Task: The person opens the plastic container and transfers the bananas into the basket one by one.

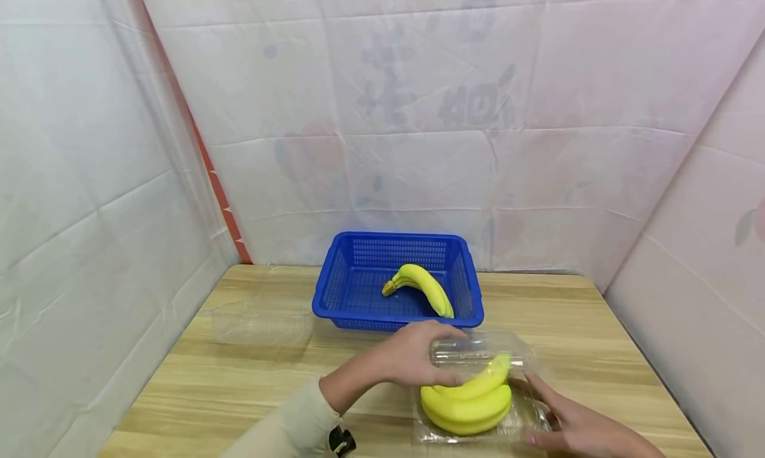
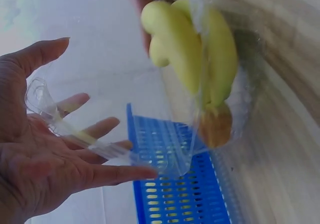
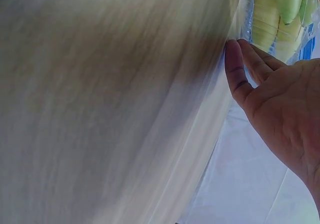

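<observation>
In front of me a clear plastic clamshell box point(image 1: 427, 437) holds a bunch of yellow bananas point(image 1: 469, 411). Its hinged lid point(image 1: 487, 344) stands raised on the far side. My left hand point(image 1: 412, 355) is at the lid's left end; in the left wrist view its fingers spread out behind the clear plastic and the thumb stands apart. My right hand point(image 1: 570, 423) is at the box's right side, fingers and thumb spread along it. In the right wrist view, the fingertips point(image 3: 234, 52) are right at the box edge, low by the wooden table.
Behind the box, a blue plastic basket point(image 1: 394, 322) holds another bunch of bananas point(image 1: 425, 289). To the left a second clear plastic container point(image 1: 263, 326) stands on the wooden table point(image 1: 239, 391). White sheeting point(image 1: 418, 79) hangs behind and along both sides.
</observation>
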A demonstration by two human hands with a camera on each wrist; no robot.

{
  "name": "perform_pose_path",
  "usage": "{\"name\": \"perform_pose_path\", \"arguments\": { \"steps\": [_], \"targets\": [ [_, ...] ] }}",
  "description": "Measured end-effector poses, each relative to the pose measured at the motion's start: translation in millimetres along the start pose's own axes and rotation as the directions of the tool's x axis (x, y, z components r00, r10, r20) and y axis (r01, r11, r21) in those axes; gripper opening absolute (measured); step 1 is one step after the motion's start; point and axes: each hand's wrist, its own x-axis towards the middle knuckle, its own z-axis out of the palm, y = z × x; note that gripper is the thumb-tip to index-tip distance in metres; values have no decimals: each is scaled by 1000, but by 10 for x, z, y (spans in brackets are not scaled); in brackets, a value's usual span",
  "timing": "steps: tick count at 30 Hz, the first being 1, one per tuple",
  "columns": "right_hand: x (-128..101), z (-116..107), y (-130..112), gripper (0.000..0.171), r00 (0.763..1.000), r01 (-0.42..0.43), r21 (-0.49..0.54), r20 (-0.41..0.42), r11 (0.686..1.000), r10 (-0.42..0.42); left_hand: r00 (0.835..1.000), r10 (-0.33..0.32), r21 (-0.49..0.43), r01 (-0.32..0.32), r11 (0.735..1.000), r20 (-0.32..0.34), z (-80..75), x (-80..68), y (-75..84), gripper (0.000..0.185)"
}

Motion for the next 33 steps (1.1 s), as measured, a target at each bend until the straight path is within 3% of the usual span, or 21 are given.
{"name": "perform_pose_path", "arguments": {
  "steps": [4,8,16,22,25,28,31,33],
  "targets": [
    [-7,10,-39,109,999,-39,31,34,999,38,999,-19,-101,14,995,-48,-76,13,-18,57],
    [-9,6,-74,109,998,-43,49,46,998,41,987,-69,-232,34,972,-144,-124,24,-35,49],
    [-103,-28,-36,109,999,0,-42,41,999,1,934,-194,-441,45,896,-299,-97,94,-160,47],
    [-141,-18,100,112,998,54,7,44,999,-54,890,-216,-531,-34,847,-401,18,215,-258,40],
    [-127,-1,205,114,996,66,67,48,996,-70,865,-223,-529,-57,847,-450,86,267,-289,37],
    [-106,18,281,115,995,74,97,53,993,-80,845,-223,-494,-55,868,-486,130,295,-298,40],
    [-100,34,318,117,994,95,89,44,991,-99,838,-218,-484,-63,873,-501,144,320,-287,44],
    [-106,37,331,121,993,112,77,40,991,-115,842,-212,-500,-77,863,-496,146,341,-278,45]
  ]
}}
